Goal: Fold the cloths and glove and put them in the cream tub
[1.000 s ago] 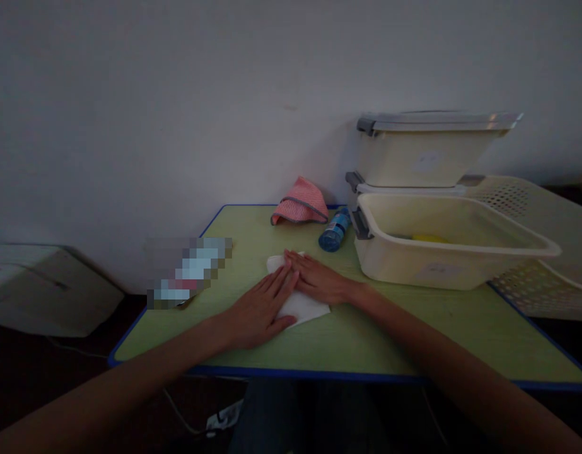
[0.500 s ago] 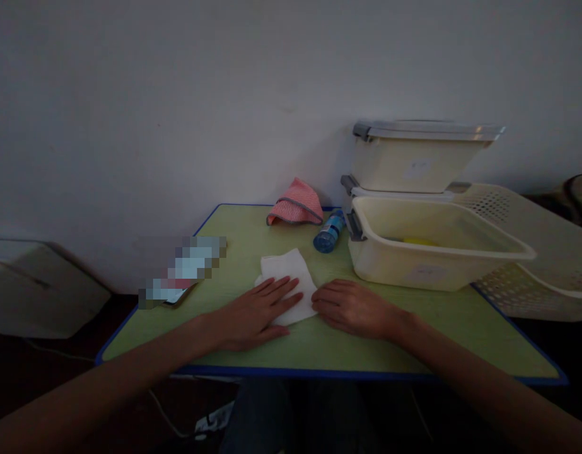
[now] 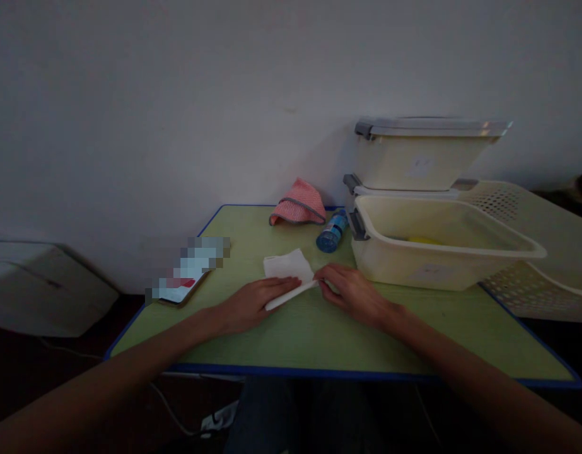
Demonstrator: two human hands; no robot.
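Note:
A white cloth [image 3: 287, 263] lies on the table in front of me, its near edge lifted into a narrow fold. My left hand [image 3: 253, 304] is at the cloth's left side, with its fingers lying together over the fabric behind the raised edge; its thumb is hidden. At the cloth's right corner, my right hand [image 3: 350, 291] pinches the end of that edge between thumb and fingers. Beyond the cloth sit a crumpled pink cloth [image 3: 299, 203] with grey trim and a blue-labelled clear bottle [image 3: 332, 232] lying on its side.
A phone [image 3: 191, 274], partly pixelated, rests on the left of the green, blue-edged table [image 3: 366, 353]. At the right stand an open cream bin [image 3: 442, 268] with something yellow inside, a lidded bin [image 3: 413, 161] behind it, and a perforated basket [image 3: 550, 284]. The wall backs the table.
The near edge of the white cloth has been raised into a fold. My left hand has turned from lying flat to gripping, and my right hand has lifted slightly with the corner.

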